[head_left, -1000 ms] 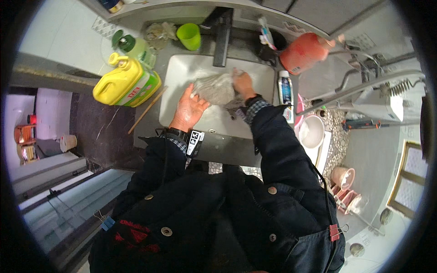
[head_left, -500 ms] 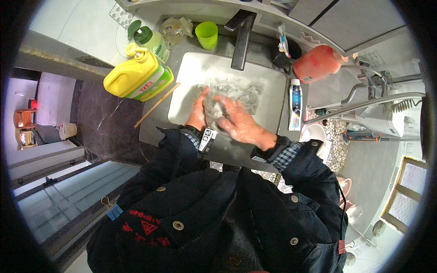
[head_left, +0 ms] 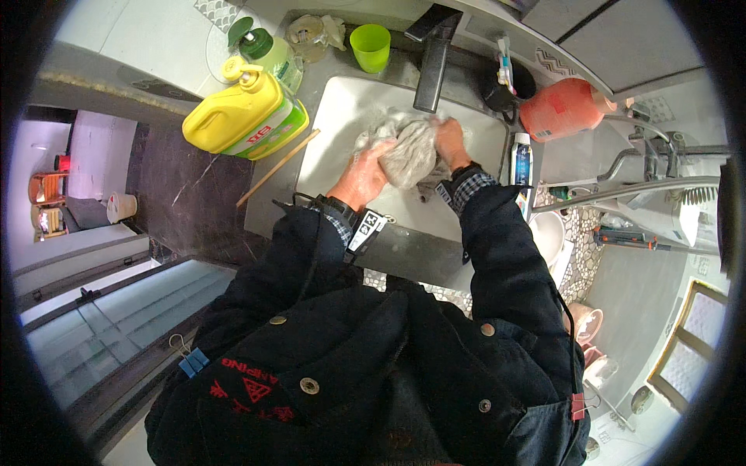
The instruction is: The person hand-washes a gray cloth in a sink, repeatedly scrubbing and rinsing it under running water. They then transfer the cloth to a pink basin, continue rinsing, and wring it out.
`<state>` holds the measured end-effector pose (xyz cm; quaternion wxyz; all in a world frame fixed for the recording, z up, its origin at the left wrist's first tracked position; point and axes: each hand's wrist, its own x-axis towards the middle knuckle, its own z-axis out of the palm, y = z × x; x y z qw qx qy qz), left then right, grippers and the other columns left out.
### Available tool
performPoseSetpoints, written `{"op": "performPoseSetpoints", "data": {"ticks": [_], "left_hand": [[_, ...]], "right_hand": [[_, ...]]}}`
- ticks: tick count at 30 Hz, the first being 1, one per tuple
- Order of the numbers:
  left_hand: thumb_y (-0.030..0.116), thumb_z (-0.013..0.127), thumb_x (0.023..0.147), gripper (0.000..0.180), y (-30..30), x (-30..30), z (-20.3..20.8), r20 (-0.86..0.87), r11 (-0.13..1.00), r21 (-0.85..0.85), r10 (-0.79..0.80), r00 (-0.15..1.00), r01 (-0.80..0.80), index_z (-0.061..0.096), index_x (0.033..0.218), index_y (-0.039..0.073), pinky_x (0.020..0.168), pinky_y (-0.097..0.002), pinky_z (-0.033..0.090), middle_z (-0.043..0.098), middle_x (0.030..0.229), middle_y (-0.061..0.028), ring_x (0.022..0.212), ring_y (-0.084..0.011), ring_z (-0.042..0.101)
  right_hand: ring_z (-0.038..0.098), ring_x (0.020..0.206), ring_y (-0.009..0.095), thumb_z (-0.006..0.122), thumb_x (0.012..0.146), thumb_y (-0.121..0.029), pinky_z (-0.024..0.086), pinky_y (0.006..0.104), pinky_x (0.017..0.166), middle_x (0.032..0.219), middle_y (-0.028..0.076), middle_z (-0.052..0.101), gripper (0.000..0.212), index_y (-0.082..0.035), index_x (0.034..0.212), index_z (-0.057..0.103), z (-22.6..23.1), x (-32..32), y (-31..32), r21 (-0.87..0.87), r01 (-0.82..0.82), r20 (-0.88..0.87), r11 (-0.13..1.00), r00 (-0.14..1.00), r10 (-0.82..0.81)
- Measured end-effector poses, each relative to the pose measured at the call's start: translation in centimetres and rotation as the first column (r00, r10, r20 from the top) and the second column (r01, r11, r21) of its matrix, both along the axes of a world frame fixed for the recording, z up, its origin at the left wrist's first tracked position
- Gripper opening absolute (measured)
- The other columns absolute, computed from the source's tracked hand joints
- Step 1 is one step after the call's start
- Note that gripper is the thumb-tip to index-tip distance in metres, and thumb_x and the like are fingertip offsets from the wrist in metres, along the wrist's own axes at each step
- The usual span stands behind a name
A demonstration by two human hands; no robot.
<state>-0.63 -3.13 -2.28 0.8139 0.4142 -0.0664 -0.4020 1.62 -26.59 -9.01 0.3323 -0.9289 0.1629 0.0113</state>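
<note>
- Your left hand (head_left: 364, 175) and right hand (head_left: 451, 142) both clutch a grey cloth (head_left: 409, 149) over the white sink (head_left: 336, 116).
- Cloth: bunched into a crumpled wad, mottled grey, looks wet; folds all over, no flat edge showing.
- Cloth sits in the upper part of the basin, right below the dark faucet (head_left: 432, 56), held up between your two hands.
- Left fingers curl into the cloth from its left side, pressed together on it; right fingers wrap its right top, closed on the fabric.
- Both your sleeves are dark, with checked cuffs showing at the wrists.
- On the desk left of the sink: yellow jug (head_left: 235, 114) lying on its side, touching a clear bottle with green pump (head_left: 268, 48) behind it.
- Wooden stick (head_left: 277, 167) lies slanted between the jug and the sink rim.
- Green cup (head_left: 370, 47) upright behind the sink, left of the faucet.
- Red-orange jug (head_left: 561, 109) at right, well apart from the cloth.
- Blue tube (head_left: 521, 164) along the sink's right rim.
</note>
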Motion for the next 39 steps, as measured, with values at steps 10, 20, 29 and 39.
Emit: {"op": "performPoseSetpoints", "data": {"ticks": [10,20,29,39], "left_hand": [[0.053,0.047,0.089,0.06,0.4,-0.3,0.7,-0.581,0.879,0.467,0.385,0.717,-0.095,0.033,0.138,0.021,0.09,-0.0578,0.04,0.035,0.137,-0.0178,0.125,-0.0355,0.037],[0.035,0.05,0.092,0.04,-0.8,-1.2,-1.4,-0.343,0.967,-0.038,0.222,0.912,-0.25,0.053,0.121,0.008,0.087,-0.0359,0.048,0.059,0.11,-0.0076,0.099,-0.0191,0.057],[0.027,0.056,0.089,0.043,0.1,0.2,-0.1,0.104,0.983,0.099,0.141,0.985,-0.151,0.047,0.125,0.006,0.095,-0.0419,0.042,0.055,0.12,-0.0082,0.112,-0.0238,0.052],[0.04,0.063,0.082,0.065,4.3,-0.8,-1.2,-0.532,0.909,0.382,0.366,0.763,-0.169,0.035,0.137,0.021,0.094,-0.062,0.034,0.021,0.144,-0.0124,0.128,-0.0407,0.028]], "right_hand": [[0.057,0.097,0.026,0.06,0.076,-0.004,0.048,0.0355,0.084,0.103,0.015,0.058,0.046,-0.007,0.119,0.045,7.6,-5.5,7.4,0.362,-0.384,0.162,0.849,0.923,0.349],[0.06,0.083,0.038,0.056,0.085,-0.038,0.048,0.0473,0.069,0.087,0.018,0.064,0.036,-0.009,0.106,0.061,13.5,-6.4,10.0,0.001,-0.338,0.194,0.941,0.923,0.331],[0.06,0.084,0.041,0.056,0.085,-0.034,0.049,0.0446,0.077,0.084,0.025,0.063,0.038,0.001,0.097,0.063,6.8,-1.6,4.3,0.07,-0.001,0.098,0.998,0.995,-0.006],[0.057,0.089,0.03,0.058,0.071,-0.011,0.039,0.0423,0.092,0.083,0.013,0.063,0.022,-0.007,0.092,0.064,5.1,-6.5,2.5,-0.335,-0.566,0.101,0.754,0.774,0.626]]}}
